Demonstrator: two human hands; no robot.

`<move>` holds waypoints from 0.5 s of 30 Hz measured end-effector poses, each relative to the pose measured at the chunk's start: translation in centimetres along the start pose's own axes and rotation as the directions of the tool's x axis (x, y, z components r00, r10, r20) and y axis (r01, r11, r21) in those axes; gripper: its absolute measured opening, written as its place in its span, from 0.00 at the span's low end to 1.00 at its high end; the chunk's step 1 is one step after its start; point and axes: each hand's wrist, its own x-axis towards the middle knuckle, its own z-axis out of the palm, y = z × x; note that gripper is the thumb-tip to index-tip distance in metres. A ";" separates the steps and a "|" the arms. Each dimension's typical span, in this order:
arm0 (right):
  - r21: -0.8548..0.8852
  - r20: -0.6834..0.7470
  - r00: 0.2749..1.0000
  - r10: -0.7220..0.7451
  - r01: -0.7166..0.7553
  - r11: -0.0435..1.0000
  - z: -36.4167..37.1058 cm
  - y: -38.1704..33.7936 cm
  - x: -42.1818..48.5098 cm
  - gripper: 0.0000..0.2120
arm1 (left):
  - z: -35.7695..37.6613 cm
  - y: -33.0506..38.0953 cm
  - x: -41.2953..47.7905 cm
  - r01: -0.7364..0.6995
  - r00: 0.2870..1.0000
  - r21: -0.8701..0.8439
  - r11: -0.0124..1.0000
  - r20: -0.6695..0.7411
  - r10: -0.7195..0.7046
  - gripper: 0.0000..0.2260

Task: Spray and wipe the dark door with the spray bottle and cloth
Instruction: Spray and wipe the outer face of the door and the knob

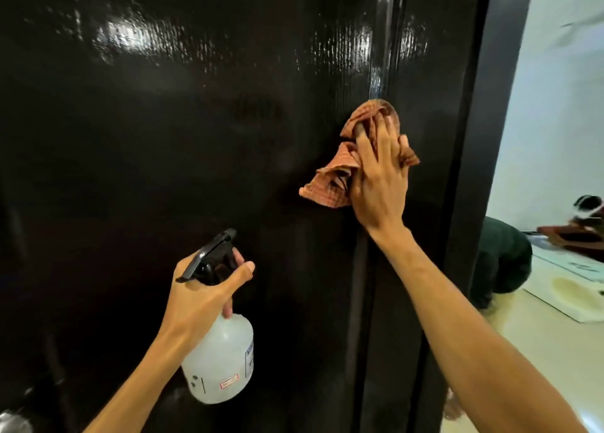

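The dark door [163, 155] filled most of the head view, its glossy face catching streaked glints of light along the upper part. The right hand [379, 184] lay flat against it near the right edge, fingers straight and together, pressing a crumpled orange checked cloth [327, 187] to the surface. The cloth bunched out above the fingertips and to the left of the palm. Lower and to the left, well apart from the cloth, the left hand [202, 295] gripped the spray bottle [222, 360] by its neck. Its fingers curled under the black trigger head and the thumb stuck out to the side. The bottle's translucent white body hung below the hand, nozzle aimed up at the door. Past the door's right edge, a pale floor [539, 344] showed, with a person in dark green [503, 256] crouched on it.
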 end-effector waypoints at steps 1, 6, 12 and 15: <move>0.008 0.020 0.999 -0.030 0.030 1.000 0.1 0.6 -1.5 0.22 | 0.6 -0.1 -0.2 0.003 1.000 -0.006 1.000 0.012 -0.003 0.11; 0.050 0.204 0.978 -0.031 0.021 0.999 0.0 0.9 -17.0 0.23 | 3.5 -1.0 -1.1 0.028 0.998 -0.014 1.000 0.065 -0.027 0.11; -0.059 0.125 0.963 -0.238 0.246 0.967 -0.4 4.3 -9.9 0.20 | 7.8 -1.6 -0.4 0.040 0.989 -0.008 0.999 0.142 -0.038 0.08; -0.015 -0.025 0.999 -0.044 0.044 0.999 -0.8 6.9 -2.5 0.21 | 9.6 -1.8 0.2 0.007 0.990 -0.004 1.000 0.143 -0.007 0.08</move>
